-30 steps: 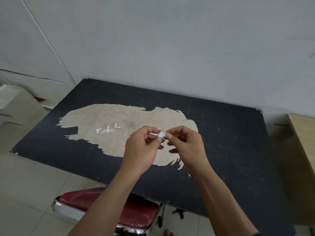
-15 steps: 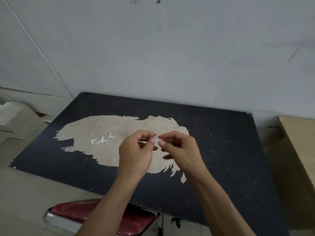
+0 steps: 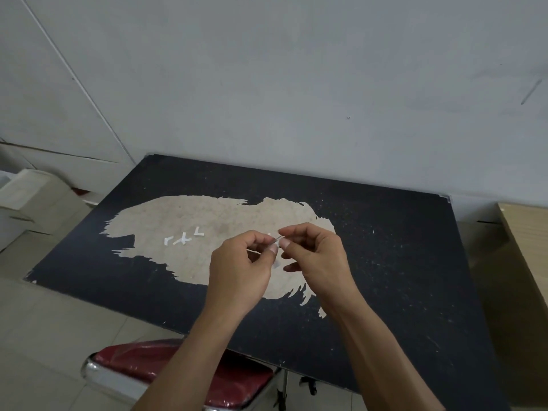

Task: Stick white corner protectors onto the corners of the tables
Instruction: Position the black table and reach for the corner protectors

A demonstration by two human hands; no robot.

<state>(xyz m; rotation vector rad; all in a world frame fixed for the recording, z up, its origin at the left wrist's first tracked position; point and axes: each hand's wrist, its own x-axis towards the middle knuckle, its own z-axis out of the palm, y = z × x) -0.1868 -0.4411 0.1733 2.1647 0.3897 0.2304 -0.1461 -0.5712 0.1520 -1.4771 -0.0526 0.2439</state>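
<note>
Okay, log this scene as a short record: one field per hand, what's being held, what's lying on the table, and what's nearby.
left hand: pinches a small white protector at its fingertips
right hand: pinches the same protector, above the table
table: dark top with a large worn tan patch
loose protectors: a few white pieces on the tan patch, left of the hands
stool: red seat, partly under the table's near edge
second table: light wood, at the right edge
</note>
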